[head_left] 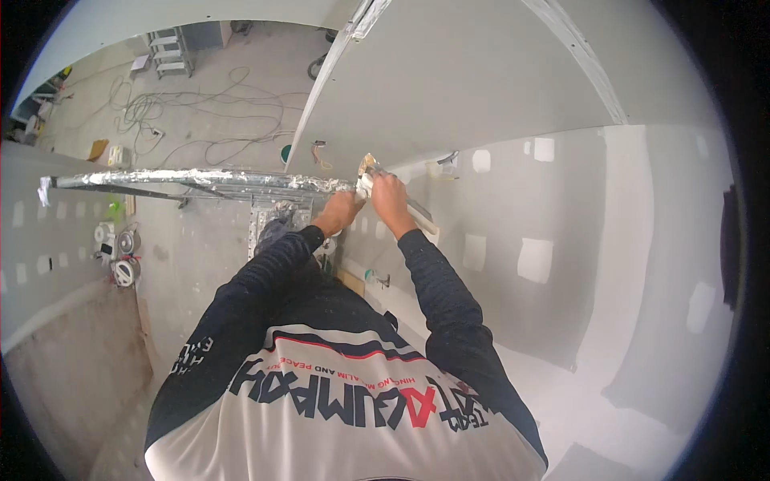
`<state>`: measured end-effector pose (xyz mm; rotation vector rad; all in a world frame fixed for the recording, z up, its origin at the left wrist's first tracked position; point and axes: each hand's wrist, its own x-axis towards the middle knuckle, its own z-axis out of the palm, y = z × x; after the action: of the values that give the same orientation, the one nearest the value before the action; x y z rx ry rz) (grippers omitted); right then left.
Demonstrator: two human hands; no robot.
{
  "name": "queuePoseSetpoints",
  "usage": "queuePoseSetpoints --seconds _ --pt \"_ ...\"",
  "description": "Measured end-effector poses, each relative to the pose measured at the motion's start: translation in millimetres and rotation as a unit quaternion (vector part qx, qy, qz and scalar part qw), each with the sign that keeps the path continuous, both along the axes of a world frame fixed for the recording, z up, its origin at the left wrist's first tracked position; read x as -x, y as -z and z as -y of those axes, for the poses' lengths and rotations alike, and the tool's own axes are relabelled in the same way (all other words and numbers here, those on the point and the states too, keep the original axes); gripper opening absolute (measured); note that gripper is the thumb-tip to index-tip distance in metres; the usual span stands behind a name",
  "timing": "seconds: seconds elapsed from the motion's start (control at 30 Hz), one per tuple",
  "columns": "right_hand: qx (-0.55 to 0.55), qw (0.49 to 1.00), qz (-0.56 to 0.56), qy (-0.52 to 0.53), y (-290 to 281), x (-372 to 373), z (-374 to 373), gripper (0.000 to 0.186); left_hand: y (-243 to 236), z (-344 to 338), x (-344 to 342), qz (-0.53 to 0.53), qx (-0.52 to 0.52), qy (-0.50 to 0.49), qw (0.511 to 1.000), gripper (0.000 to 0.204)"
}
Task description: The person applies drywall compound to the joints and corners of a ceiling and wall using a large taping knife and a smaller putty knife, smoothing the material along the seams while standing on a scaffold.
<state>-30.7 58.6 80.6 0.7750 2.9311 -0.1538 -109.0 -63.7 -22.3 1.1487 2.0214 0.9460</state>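
Note:
Both my hands are close together in front of me, beside the end of a rail smeared with white compound (216,178). My right hand (391,200) is closed around a compound-smeared putty knife (366,167). A long, straight-edged pale piece (423,218) shows just past that hand; whether it belongs to the same tool, I cannot tell. My left hand (338,212) is closed next to the knife's whitish lower part, and its fingers hide what they grip. Grey plasterboard (433,80) rises just beyond my hands.
Below me is a perforated metal platform (258,224). To the right, a wall (593,264) carries white filler patches. Cables (160,108) lie across the floor far left, near a stepladder (168,54). Round reels or tubs (124,271) stand at the left. Wires (321,152) poke from the board.

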Motion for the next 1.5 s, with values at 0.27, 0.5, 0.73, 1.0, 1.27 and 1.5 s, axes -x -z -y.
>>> queuePoseSetpoints --seconds 0.27,0.5,0.73,1.0,1.27,1.5 --pt "-0.035 0.983 -0.066 -0.167 -3.6 -82.6 1.9 0.046 -2.4 17.1 -10.7 -0.015 0.056 0.053 0.997 0.046" --pt "-0.058 0.995 0.015 -0.085 12.7 -78.4 21.5 0.045 -0.5 11.1 -15.4 -0.062 0.027 0.095 0.993 0.038" --pt "-0.016 1.0 0.003 -0.004 13.5 -51.3 29.6 0.038 -3.2 15.9 -19.9 -0.04 0.037 0.033 0.998 0.031" --pt "-0.054 0.986 -0.023 -0.156 11.1 -77.4 13.1 0.041 18.6 14.2 -25.2 -0.106 0.02 0.08 0.991 0.042" --pt "0.012 0.998 0.021 -0.06 -4.5 -69.7 20.5 0.035 0.9 14.0 -22.4 -0.05 0.059 0.046 0.996 0.043" --pt "-0.081 0.985 0.012 -0.153 0.8 -63.0 20.8 0.038 1.4 21.3 -29.1 -0.053 0.029 0.038 0.997 0.045"
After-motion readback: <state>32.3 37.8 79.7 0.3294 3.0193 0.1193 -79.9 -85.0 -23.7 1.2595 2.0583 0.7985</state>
